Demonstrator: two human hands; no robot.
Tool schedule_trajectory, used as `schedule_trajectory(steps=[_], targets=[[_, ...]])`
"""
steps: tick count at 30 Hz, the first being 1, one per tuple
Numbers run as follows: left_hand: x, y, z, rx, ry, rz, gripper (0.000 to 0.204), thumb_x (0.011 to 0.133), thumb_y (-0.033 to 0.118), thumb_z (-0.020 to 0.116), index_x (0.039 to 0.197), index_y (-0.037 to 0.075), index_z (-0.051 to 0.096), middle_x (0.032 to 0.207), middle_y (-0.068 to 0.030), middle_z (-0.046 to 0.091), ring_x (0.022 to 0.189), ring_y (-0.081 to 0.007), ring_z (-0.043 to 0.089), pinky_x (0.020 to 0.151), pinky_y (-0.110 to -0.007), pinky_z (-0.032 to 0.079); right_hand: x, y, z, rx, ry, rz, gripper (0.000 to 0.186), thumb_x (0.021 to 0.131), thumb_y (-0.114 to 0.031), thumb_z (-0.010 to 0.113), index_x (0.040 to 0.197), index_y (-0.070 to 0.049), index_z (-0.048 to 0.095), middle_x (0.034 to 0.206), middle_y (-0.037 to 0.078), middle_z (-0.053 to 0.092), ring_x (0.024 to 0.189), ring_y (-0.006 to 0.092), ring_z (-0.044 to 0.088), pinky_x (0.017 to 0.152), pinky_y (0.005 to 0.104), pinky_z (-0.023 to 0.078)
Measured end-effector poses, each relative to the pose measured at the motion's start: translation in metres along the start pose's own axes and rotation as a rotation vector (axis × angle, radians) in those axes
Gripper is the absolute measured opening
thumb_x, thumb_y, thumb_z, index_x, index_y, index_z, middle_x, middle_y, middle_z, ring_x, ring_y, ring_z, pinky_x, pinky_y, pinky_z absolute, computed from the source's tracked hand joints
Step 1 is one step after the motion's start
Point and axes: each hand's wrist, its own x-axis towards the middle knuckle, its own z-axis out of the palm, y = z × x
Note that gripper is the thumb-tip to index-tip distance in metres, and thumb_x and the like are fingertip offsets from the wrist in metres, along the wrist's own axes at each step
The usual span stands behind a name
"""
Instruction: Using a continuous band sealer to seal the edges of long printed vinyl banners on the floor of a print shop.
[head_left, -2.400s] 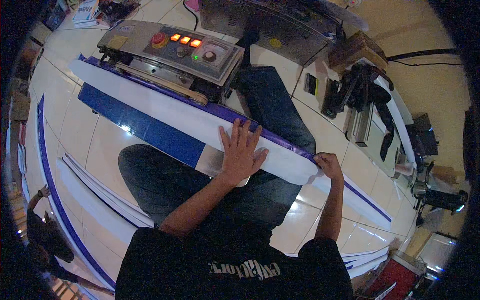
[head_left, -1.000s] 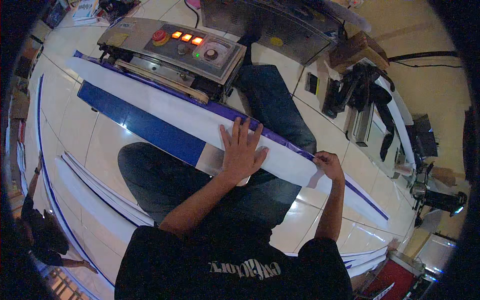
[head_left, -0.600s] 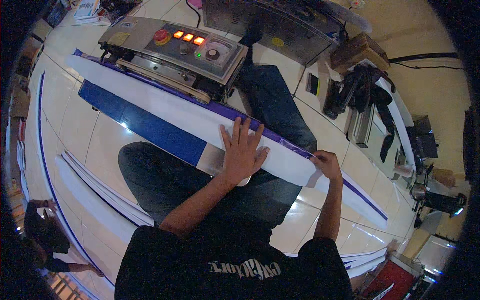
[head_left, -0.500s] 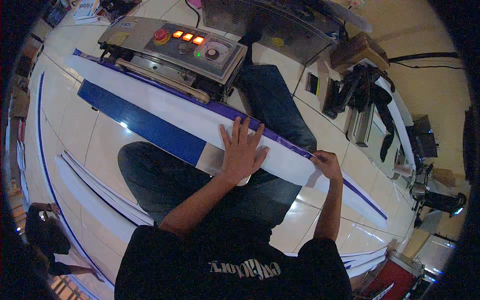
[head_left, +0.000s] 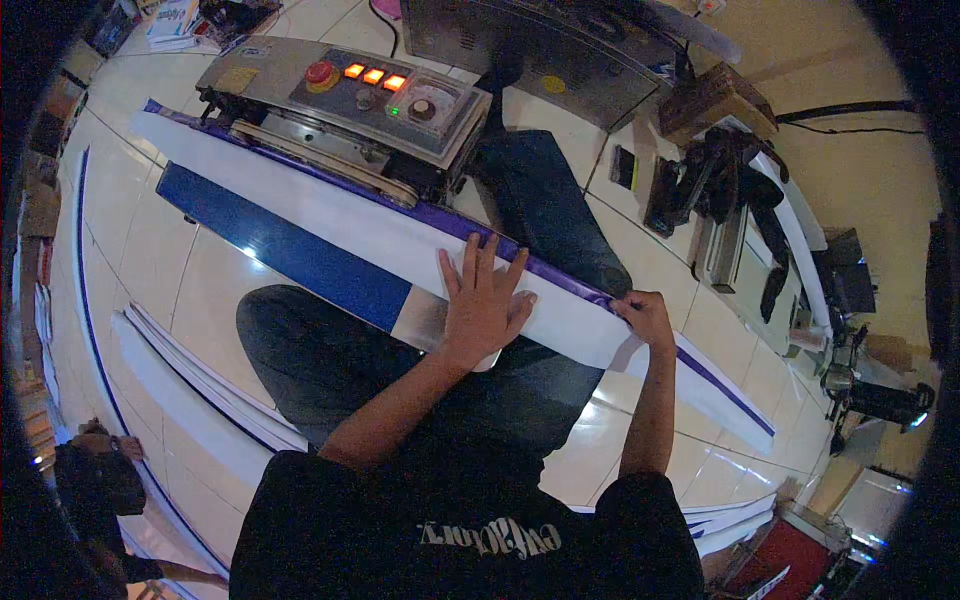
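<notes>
A long white sheet strip with a purple edge (head_left: 350, 229) stretches across my lap, from the left of a band sealing machine (head_left: 370, 100) down to the right. My left hand (head_left: 481, 312) lies flat on the white surface with its fingers spread toward the purple edge. At the strip's far edge, my right hand (head_left: 643, 318) has its fingers closed in a pinch on the purple border. Beneath the strip runs the machine's blue conveyor belt (head_left: 290, 245), with a metal end plate (head_left: 418, 322) by my left wrist. To the left, the purple edge lies along the machine's belts.
Several folded white strips (head_left: 200, 400) lie on the tiled floor at left, and more white sheets (head_left: 730, 522) at lower right. Another person (head_left: 100, 480) is at the lower left. A cardboard box (head_left: 718, 105) and a black device (head_left: 715, 185) stand at right.
My right hand has shifted slightly left along the purple edge. My left hand stays in place. The other person at lower left has moved an arm.
</notes>
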Motion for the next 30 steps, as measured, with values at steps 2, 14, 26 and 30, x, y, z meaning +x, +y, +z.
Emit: schedule_trajectory(steps=[2, 14, 26, 30], targets=[[0.000, -0.001, 0.001, 0.007, 0.006, 0.003, 0.061, 0.089, 0.048, 0.053, 0.139, 0.013, 0.048, 0.141, -0.0268, 0.032, 0.138, -0.0475, 0.017, 0.106, -0.073, 0.002, -0.003, -0.005, -0.004, -0.010, -0.029, 0.049, 0.019, 0.081, -0.018, 0.075, 0.073, -0.002, 0.067, 0.061, 0.000, 0.059, 0.058, 0.0080, 0.050, 0.054, 0.0272, 0.041], [0.001, 0.000, -0.001, 0.037, -0.007, 0.013, 0.063, 0.089, 0.048, 0.052, 0.141, 0.013, 0.045, 0.140, -0.0282, 0.032, 0.138, -0.0483, 0.017, 0.105, -0.074, 0.003, -0.026, 0.031, -0.015, 0.232, 0.005, -0.063, 0.015, 0.081, -0.011, 0.074, 0.092, -0.001, 0.070, 0.085, 0.007, 0.069, 0.077, 0.0166, 0.063, 0.070, 0.0299, 0.051], [0.000, -0.001, 0.002, 0.050, 0.013, 0.016, 0.064, 0.089, 0.049, 0.053, 0.141, 0.013, 0.045, 0.142, -0.0273, 0.031, 0.138, -0.0484, 0.018, 0.106, -0.073, 0.004, -0.022, 0.022, -0.011, 0.143, -0.013, 0.015, 0.015, 0.085, -0.015, 0.071, 0.090, 0.000, 0.070, 0.077, 0.006, 0.067, 0.066, 0.0106, 0.059, 0.060, 0.0271, 0.048], [-0.001, -0.002, 0.003, 0.033, 0.054, 0.028, 0.064, 0.089, 0.049, 0.053, 0.141, 0.013, 0.045, 0.142, -0.0274, 0.030, 0.138, -0.0485, 0.019, 0.106, -0.072, 0.004, -0.014, 0.024, -0.006, 0.113, 0.001, 0.059, 0.014, 0.083, -0.015, 0.072, 0.083, -0.001, 0.070, 0.069, 0.002, 0.064, 0.063, 0.0090, 0.056, 0.056, 0.0265, 0.045]])
